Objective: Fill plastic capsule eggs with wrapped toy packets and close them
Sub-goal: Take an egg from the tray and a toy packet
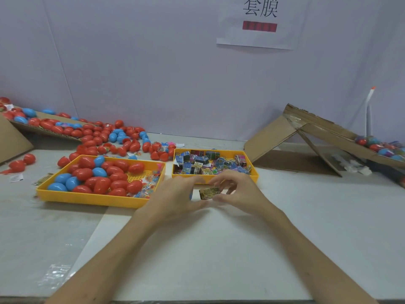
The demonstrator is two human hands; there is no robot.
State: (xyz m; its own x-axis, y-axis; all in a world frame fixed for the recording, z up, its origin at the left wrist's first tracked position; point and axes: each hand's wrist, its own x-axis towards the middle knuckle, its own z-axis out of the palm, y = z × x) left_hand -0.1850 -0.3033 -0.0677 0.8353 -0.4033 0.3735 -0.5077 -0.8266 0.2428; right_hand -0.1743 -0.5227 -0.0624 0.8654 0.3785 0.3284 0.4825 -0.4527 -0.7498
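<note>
My two hands meet over the table just in front of the trays. My right hand (238, 191) pinches a small wrapped toy packet (209, 192) with yellow-green print. My left hand (175, 197) is curled around a blue capsule piece (191, 195), of which only a sliver shows beside the packet. A yellow tray (92, 199) at the left holds several red and blue capsule eggs (100, 176). A second yellow tray (255, 172) behind my hands holds several wrapped packets (203, 164).
Loose red and blue eggs (105, 137) spill from a cardboard ramp (13, 137) at the far left. A propped cardboard chute (311, 137) at the right carries filled eggs (377, 148). A wall with a paper sign (260, 20) stands behind the table.
</note>
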